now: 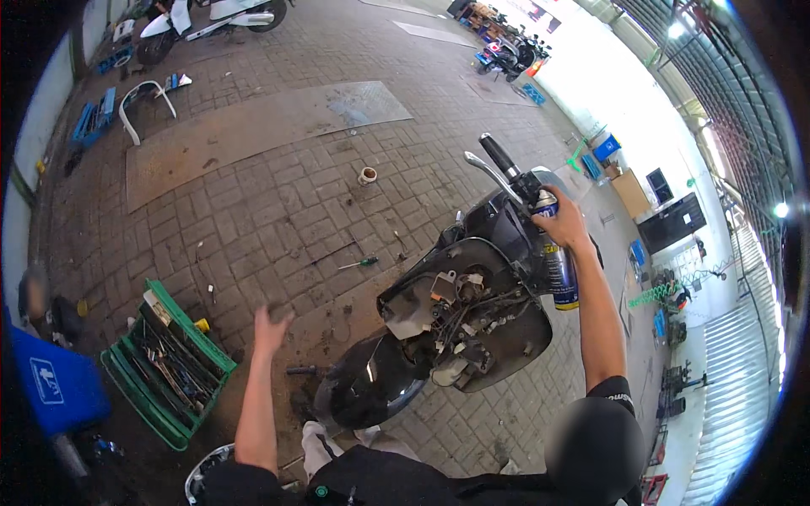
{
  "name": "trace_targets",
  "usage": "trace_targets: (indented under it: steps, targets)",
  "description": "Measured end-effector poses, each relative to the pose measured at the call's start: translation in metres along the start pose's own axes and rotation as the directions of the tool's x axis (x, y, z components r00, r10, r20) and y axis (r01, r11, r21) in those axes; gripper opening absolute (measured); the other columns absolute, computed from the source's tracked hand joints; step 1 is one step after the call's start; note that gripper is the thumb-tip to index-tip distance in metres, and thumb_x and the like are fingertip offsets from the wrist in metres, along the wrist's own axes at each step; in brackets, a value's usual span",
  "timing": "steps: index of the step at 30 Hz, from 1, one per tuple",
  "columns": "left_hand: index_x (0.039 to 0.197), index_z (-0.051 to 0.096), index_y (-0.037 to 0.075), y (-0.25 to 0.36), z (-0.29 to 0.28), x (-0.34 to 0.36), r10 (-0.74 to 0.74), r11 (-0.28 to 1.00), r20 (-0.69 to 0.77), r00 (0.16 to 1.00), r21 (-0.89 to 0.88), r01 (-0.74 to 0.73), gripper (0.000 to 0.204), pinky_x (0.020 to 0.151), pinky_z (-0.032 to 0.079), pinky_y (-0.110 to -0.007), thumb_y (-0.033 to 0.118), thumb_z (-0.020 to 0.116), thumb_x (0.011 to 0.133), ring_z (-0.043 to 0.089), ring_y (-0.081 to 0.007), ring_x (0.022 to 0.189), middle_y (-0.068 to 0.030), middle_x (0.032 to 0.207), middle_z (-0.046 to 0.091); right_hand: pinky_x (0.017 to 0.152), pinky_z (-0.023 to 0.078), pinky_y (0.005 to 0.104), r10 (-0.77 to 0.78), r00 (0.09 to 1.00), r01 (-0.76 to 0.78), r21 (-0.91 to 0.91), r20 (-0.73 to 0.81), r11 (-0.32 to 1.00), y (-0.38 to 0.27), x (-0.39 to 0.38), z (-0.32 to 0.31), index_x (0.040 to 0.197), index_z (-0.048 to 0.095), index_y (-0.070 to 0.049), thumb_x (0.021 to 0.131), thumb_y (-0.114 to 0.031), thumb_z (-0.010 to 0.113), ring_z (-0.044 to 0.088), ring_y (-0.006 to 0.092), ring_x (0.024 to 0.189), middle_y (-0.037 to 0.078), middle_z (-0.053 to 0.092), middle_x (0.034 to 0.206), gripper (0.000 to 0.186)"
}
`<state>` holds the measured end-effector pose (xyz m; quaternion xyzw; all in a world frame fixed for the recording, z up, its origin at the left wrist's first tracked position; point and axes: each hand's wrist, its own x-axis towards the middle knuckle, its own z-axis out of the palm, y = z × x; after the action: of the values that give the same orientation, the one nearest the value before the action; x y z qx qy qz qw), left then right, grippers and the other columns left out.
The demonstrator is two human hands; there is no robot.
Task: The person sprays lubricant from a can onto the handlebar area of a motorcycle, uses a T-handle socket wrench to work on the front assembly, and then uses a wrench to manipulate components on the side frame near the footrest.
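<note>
Left of the scooter [527, 337], the left hand [270, 331] looks empty, fingers loosely parted. The scooter's wiring [483, 310] lies exposed, its cover seemingly off and not refitted; beyond, beside its handlebar [499, 157], the right hand [564, 221] grips a spray can [560, 278].

- Spray can [560, 274]: dark blue cylinder, yellow and red near its base, held by its upper end just beside the scooter's handlebar [499, 157].
- Scooter [371, 384]: glossy black, on the paved floor [283, 202], inner panel uncovered, tangled wiring and components exposed.
</note>
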<state>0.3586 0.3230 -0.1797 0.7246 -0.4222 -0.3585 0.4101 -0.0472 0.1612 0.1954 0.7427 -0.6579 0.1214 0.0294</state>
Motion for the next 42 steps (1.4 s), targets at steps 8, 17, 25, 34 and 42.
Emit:
trace_targets:
  steps: [8, 17, 25, 34, 42]
  targets:
    - [0.115, 0.038, 0.006, 0.338, 0.036, 0.073, 0.814, 0.54, 0.239, 0.529, 0.021, -0.841, 0.067, 0.093, 0.029, -0.038, 0.029, 0.068, 0.059, 0.032, -0.0321, 0.112, -0.0175, 0.119, 0.034, 0.078, 0.041, 0.0386, -0.039, 0.999, 0.039, -0.087, -0.007, 0.995, 0.016, 0.007, 0.005, 0.111, 0.045, -0.011, 0.057, -0.027, 0.065, 0.052, 0.0352, 0.089, 0.022, 0.054, 0.092, 0.06]
    - [0.128, 0.018, 0.009, 0.464, 0.159, 0.119, 0.511, -0.049, 0.776, 0.37, 0.456, -0.889, 0.103, 0.099, 0.02, -0.04, 0.033, 0.077, 0.047, 0.015, -0.0289, 0.124, -0.0135, 0.133, 0.019, 0.076, 0.042, 0.0411, 0.007, 0.997, -0.006, 0.026, -0.07, 1.0, 0.011, -0.002, -0.006, 0.113, 0.044, -0.018, 0.057, -0.027, 0.066, 0.051, 0.0383, 0.084, 0.024, 0.051, 0.088, 0.06]
    - [0.127, 0.022, 0.011, 0.466, 0.199, 0.14, 0.498, -0.101, 0.803, 0.327, 0.428, -0.898, 0.102, 0.098, 0.022, -0.036, 0.029, 0.077, 0.043, 0.024, -0.0245, 0.12, -0.0085, 0.128, 0.029, 0.069, 0.046, 0.0362, 0.343, 0.782, 0.37, 0.831, -0.52, 0.416, -0.009, -0.085, -0.06, 0.116, 0.037, -0.006, 0.07, -0.028, 0.055, 0.054, 0.0256, 0.082, 0.016, 0.053, 0.095, 0.054]
    - [0.126, 0.023, 0.008, 0.46, 0.19, 0.14, 0.544, -0.033, 0.77, 0.334, 0.418, -0.908, 0.095, 0.097, 0.025, -0.035, 0.027, 0.075, 0.049, 0.027, -0.0244, 0.119, -0.0122, 0.128, 0.028, 0.077, 0.042, 0.0349, 0.022, 0.977, 0.066, 0.402, -0.211, 0.913, -0.006, -0.03, -0.048, 0.111, 0.043, -0.008, 0.059, -0.021, 0.064, 0.054, 0.0262, 0.086, 0.016, 0.053, 0.095, 0.058]
    - [0.126, 0.025, 0.01, 0.461, 0.191, 0.133, 0.572, 0.017, 0.742, 0.35, 0.416, -0.909, 0.089, 0.095, 0.026, -0.035, 0.023, 0.072, 0.052, 0.028, -0.0236, 0.118, -0.0102, 0.126, 0.03, 0.075, 0.043, 0.0407, 0.019, 0.997, -0.001, -0.222, 0.079, 0.975, -0.001, 0.002, -0.018, 0.111, 0.044, -0.02, 0.058, -0.027, 0.066, 0.052, 0.0355, 0.084, 0.019, 0.05, 0.089, 0.058]
